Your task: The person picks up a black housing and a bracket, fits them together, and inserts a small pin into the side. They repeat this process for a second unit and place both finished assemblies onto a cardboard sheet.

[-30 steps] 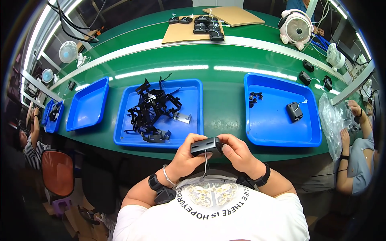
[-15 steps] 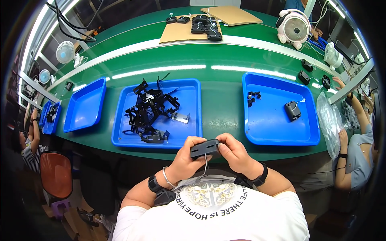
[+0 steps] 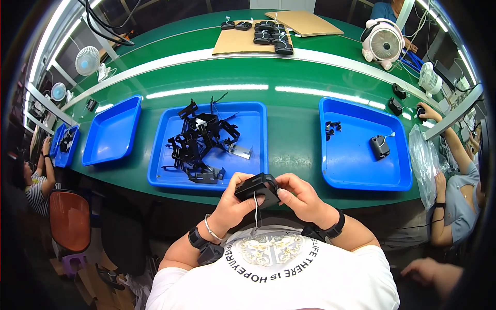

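Note:
I hold a black plastic housing (image 3: 253,187) with a white cable hanging from its near side, just off the table's front edge. My left hand (image 3: 231,207) is closed around its left end, the thumb on the near face beside the cable. At the right end, my right hand (image 3: 305,200) grips the rounded corner between thumb and fingertips; anything small under those fingertips is hidden. In the right blue tray (image 3: 326,173) lie a similar black housing with a white cable (image 3: 380,147) and several small black parts (image 3: 332,129).
A blue tray (image 3: 262,155) holds a heap of black brackets (image 3: 199,142); another blue tray (image 3: 111,132) stands left of it. Housings sit on cardboard (image 3: 230,44) across a white rail (image 3: 191,61). A co-worker's arm (image 3: 454,144) reaches in at right, near a plastic bag (image 3: 423,160). Another hand (image 3: 426,271) shows low right.
The housing has tilted and turned in my hands, showing its rounded right end. At right, a co-worker's hand has come onto a black part, and another hand has appeared at lower right.

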The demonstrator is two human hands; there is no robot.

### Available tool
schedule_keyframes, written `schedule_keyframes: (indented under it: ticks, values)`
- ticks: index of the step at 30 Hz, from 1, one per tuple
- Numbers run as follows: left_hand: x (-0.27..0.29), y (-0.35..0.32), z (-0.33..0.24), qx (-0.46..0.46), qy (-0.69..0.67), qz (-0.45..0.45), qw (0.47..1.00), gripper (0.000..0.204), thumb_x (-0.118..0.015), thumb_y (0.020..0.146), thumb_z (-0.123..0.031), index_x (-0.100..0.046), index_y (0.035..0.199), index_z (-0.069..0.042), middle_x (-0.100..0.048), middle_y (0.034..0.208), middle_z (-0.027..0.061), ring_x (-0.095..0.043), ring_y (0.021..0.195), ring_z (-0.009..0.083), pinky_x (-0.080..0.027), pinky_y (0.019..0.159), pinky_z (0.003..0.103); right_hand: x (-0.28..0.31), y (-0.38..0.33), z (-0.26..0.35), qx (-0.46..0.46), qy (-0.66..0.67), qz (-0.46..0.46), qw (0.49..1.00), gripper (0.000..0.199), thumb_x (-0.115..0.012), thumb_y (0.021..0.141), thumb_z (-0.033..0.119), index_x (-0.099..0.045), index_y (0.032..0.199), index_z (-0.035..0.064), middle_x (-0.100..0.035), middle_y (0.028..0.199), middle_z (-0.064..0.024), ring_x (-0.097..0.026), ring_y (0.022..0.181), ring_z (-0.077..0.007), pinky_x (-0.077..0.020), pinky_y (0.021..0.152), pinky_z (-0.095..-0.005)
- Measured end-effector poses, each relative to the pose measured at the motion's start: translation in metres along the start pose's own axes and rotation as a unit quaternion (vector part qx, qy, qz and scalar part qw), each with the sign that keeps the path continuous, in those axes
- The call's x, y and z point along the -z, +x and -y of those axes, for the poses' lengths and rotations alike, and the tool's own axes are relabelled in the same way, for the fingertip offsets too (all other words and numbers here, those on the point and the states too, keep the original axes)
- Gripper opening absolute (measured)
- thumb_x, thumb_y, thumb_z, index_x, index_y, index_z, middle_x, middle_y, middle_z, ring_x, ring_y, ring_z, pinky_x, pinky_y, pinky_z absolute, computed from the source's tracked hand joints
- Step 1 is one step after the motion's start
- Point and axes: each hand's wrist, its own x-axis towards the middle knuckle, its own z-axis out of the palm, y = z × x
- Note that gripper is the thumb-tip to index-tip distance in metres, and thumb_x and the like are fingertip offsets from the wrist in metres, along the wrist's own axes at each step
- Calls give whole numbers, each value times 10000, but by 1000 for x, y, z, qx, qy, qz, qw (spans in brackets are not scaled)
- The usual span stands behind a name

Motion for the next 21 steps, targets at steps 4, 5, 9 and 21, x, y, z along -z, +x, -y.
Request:
schedule_keyframes:
  ticks: [4,5,9,21]
  values:
    - [0,-2,-2,-12,68,9,998,389,-619,798,29,-401,1114,-40,-538,1019,46,-521,933,89,-446,812,240,-1,3,1,8,-62,-2,998,281,-474,926,164,-465,1136,-21,-559,970,-58,-551,812,-101,-485,698,-246]
    - [0,-2,-2,-14,92,12,996,389,-621,798,26,-401,1113,-38,-538,1017,46,-521,931,88,-447,808,241,-2,4,0,3,-38,-11,999,265,-487,917,157,-478,1115,-20,-561,955,-60,-549,793,-105,-477,693,-247]
    - [1,0,-9,-25,132,-1,991,390,-621,798,21,-398,1113,-35,-540,1007,50,-524,921,88,-451,793,244,-6,8,6,7,20,-35,999,231,-515,900,145,-506,1065,-17,-559,937,-66,-544,752,-116,-459,682,-253]
    - [5,-3,-4,-85,183,1,979,391,-631,787,21,-411,1106,-32,-541,991,52,-528,891,88,-454,774,245,-7,10,3,50,-89,-24,994,251,-473,920,138,-477,1105,-33,-471,956,-67,-538,778,-114,-469,682,-236]
